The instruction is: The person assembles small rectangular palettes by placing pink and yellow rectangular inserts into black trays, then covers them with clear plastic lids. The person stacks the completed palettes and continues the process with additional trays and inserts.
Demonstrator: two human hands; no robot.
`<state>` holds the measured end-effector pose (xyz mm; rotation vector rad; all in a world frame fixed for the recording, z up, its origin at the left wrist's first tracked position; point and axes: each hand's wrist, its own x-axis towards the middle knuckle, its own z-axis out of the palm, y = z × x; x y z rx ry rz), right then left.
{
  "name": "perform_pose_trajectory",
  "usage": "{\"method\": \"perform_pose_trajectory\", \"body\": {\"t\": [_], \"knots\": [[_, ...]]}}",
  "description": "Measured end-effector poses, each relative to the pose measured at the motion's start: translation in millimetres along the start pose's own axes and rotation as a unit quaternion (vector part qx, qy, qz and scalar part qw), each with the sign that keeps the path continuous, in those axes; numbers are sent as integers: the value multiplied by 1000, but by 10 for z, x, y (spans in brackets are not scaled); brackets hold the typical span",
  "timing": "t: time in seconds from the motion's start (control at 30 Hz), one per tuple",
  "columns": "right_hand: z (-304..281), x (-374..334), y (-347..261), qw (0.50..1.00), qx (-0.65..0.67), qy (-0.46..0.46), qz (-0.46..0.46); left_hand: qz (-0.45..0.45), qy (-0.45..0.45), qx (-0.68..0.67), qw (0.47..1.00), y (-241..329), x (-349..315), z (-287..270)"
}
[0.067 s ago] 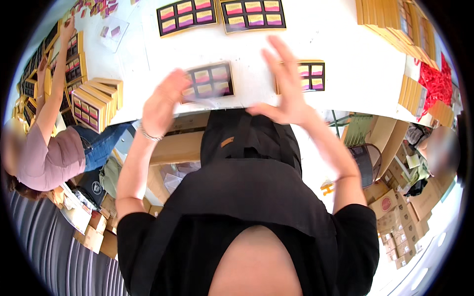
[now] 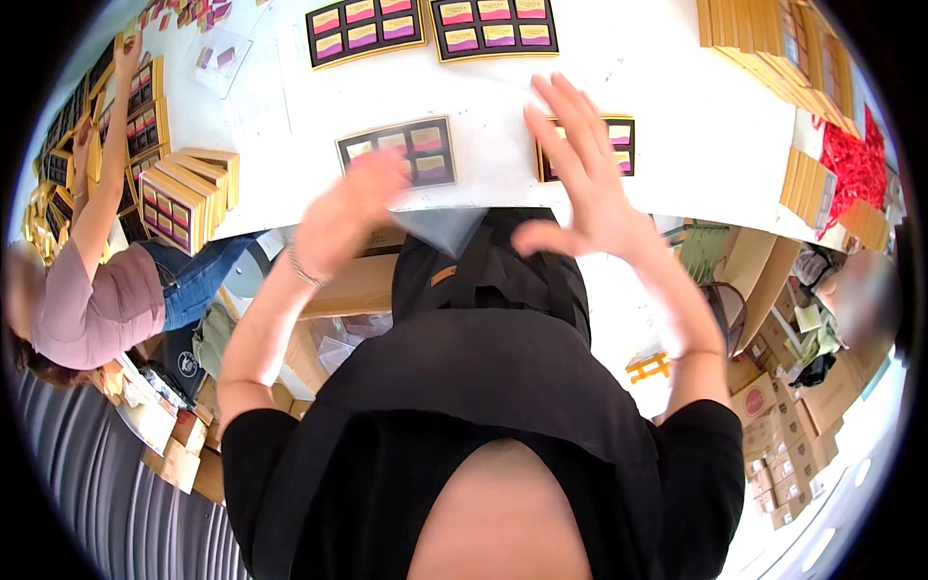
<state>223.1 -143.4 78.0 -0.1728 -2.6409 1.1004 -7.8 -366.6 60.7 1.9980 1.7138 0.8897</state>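
Note:
My left hand (image 2: 350, 208), smeared by motion, reaches over the near table edge with its fingers together. A clear plastic sheet (image 2: 443, 232) hangs from it, tilted over the edge; the exact grip is blurred. Behind the hand lies an open black box with a gold rim (image 2: 425, 155), its several small pink, purple and gold packets seen partly through the hazy plastic. My right hand (image 2: 585, 179) is open, fingers spread and holding nothing, above a second such box (image 2: 622, 145) that it partly covers.
Two more filled boxes (image 2: 367, 31) lie at the far side of the white table (image 2: 677, 106). Stacked boxes (image 2: 184, 198) stand left, near a co-worker's arm (image 2: 108, 174). Loose packets (image 2: 193, 12) are at far left; stacked gold-edged boxes (image 2: 764, 48) and red shredded filler (image 2: 855, 169) at right.
My left hand has swung right and nearer, and the plastic sheet now shows past the table edge. My right hand has shifted slightly to the right, still spread.

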Motion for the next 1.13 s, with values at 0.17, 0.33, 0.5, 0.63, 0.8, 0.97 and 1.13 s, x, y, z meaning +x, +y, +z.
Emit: {"method": "perform_pose_trajectory", "body": {"t": [0.17, 0.33, 0.5, 0.63, 0.8, 0.97, 1.13], "knots": [[-678, -429, -218, 907, 64, -416, 28, 270, -22, -182, 945, 640, 838, 499], [-478, -1033, 658, 939, -290, -160, 93, -92, 34, -170, 981, 102, 854, 1333], [-68, -1182, 1225, 915, -331, -209, 91, -154, -30, 3, 988, -92, 726, 2244], [114, -1061, 1363, 920, -320, -212, 77, -207, -30, 15, 978, -67, 780, 2390], [189, -1061, 1434, 917, -320, -229, 63, -190, 21, 9, 981, -121, 752, 2525], [244, -1032, 1426, 911, -341, -227, 47, -207, 19, 11, 978, -114, 737, 2524], [279, -986, 1497, 903, -301, -287, 103, -206, 4, -11, 979, -24, 657, 2467]]}}
